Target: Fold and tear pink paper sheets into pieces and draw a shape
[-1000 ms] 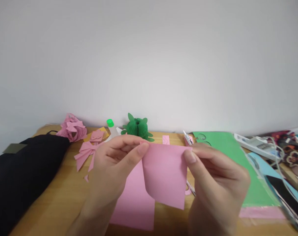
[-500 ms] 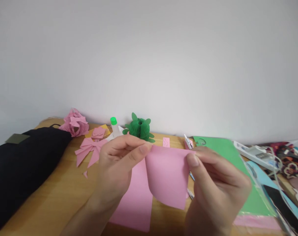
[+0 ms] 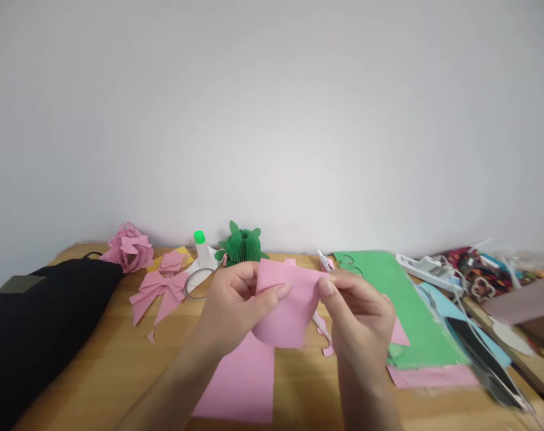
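Note:
Between my two hands, a small curved sheet of pink paper point(image 3: 284, 320) is held up above the table. My left hand point(image 3: 233, 308) grips its left side, with the thumb lying across the front and the fingers behind. At the upper right corner, my right hand point(image 3: 359, 305) pinches the sheet between thumb and forefinger. A larger flat pink sheet point(image 3: 242, 383) lies on the table below, partly covered by my left hand and the held sheet. Just beyond my left hand are scissors, of which one handle loop point(image 3: 195, 283) shows.
Behind stand a green paper turtle point(image 3: 242, 244), a glue stick point(image 3: 201, 248) and a pink paper flower point(image 3: 128, 248). A pink paper bow point(image 3: 163, 288) lies at left, near a black cloth item point(image 3: 51, 335). Green sheets point(image 3: 416, 317) and a power strip point(image 3: 427, 272) are at right.
Both hands have drawn closer together with the small sheet. My left thumb now lies across its front instead of at its top corner. The camera view has shifted slightly.

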Demonstrator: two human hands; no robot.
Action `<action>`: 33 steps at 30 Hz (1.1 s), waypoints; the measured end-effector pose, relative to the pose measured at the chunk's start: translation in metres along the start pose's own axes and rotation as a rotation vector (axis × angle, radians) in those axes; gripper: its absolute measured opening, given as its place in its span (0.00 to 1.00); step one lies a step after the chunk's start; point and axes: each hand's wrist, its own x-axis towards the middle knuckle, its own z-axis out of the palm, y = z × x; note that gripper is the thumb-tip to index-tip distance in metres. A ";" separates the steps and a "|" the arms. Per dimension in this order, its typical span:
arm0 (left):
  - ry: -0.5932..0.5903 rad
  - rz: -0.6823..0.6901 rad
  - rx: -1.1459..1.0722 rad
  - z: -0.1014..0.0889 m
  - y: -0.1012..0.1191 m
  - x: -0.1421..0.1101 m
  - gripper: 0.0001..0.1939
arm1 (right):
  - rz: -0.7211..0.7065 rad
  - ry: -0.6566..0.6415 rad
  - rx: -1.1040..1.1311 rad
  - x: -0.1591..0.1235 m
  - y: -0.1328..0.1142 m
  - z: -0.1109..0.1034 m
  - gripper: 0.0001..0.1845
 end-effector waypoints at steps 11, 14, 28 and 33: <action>-0.758 -0.376 0.451 -0.008 -0.049 -0.008 0.19 | 0.691 -0.321 0.005 -0.111 0.006 -0.062 0.16; -0.841 -0.496 0.470 -0.004 -0.090 -0.028 0.17 | 0.967 -0.188 0.089 -0.166 0.011 -0.067 0.21; -0.866 0.918 1.334 0.021 -0.135 -0.132 0.22 | 1.159 0.085 0.106 -0.237 0.036 -0.083 0.27; -0.861 0.789 1.436 0.006 -0.149 -0.131 0.27 | 1.142 0.081 0.101 -0.240 0.039 -0.085 0.24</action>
